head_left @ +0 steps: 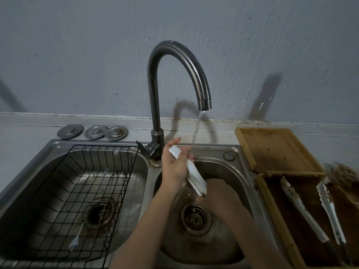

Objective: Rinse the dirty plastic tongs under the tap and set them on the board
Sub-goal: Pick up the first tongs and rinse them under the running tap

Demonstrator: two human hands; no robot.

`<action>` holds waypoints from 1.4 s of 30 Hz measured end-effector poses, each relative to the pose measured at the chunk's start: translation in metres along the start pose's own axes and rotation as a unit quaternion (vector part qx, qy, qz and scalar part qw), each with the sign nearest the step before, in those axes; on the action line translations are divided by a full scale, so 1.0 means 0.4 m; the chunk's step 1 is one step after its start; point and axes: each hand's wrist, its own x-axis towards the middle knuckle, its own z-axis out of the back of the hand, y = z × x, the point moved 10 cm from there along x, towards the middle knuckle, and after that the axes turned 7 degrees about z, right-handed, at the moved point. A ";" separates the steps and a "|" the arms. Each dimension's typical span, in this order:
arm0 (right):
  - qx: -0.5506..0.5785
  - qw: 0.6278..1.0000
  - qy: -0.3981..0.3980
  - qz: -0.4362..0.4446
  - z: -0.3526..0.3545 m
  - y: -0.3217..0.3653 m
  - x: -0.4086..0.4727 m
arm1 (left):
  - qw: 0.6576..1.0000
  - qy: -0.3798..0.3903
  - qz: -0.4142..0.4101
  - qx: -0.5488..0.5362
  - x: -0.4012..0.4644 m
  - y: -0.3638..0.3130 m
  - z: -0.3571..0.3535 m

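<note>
Water (196, 131) runs from the tap (174, 74) as my left hand (174, 166) grips the white tongs (191, 171) over the right sink basin (229, 171); my right hand (215, 193) pinches their dirty tip.

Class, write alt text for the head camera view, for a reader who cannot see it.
Over the right sink basin, the left hand grips white plastic tongs under the running tap while the right hand touches their dirty tip. More soiled tongs lie on a wooden tray to the right.

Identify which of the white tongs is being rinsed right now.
The tongs gripped by the left hand over the right basin; the others lie on the tray.
</note>
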 end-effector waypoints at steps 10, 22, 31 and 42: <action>0.105 0.947 -0.226 0.205 0.273 0.124 -0.014 | 0.839 -0.186 0.382 -0.340 -0.012 0.298 0.108; 0.529 0.811 -0.167 0.187 0.214 0.204 0.128 | 0.766 -0.185 0.413 -0.456 -0.074 0.311 0.023; 0.557 0.798 -0.182 0.139 0.185 0.151 0.131 | 0.803 -0.139 0.350 -0.463 -0.026 0.269 0.032; 0.681 0.732 -0.019 0.015 0.077 0.000 0.067 | 0.929 -0.147 0.151 -0.303 0.077 0.058 0.149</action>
